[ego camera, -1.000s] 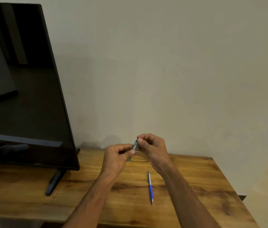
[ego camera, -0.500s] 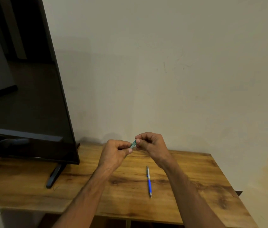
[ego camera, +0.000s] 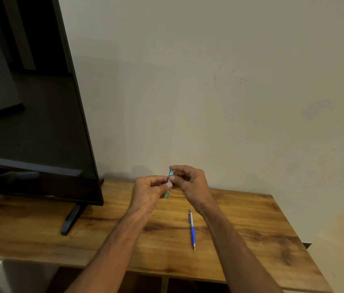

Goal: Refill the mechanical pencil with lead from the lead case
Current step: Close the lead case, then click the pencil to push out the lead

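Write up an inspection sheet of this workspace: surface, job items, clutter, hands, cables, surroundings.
Surface: wooden table, grained, against the wall.
Job's things: lead case, small and teal, held above the table by both hands; mechanical pencil, blue and silver, lying flat on the table, untouched.
Clutter: nothing seen.
Hands: left hand pinches the case lower down; right hand pinches its upper part. Whether the case is open cannot be told.
Cables: nothing seen.
Surroundings: dark television on its stand at the left; plain wall behind.
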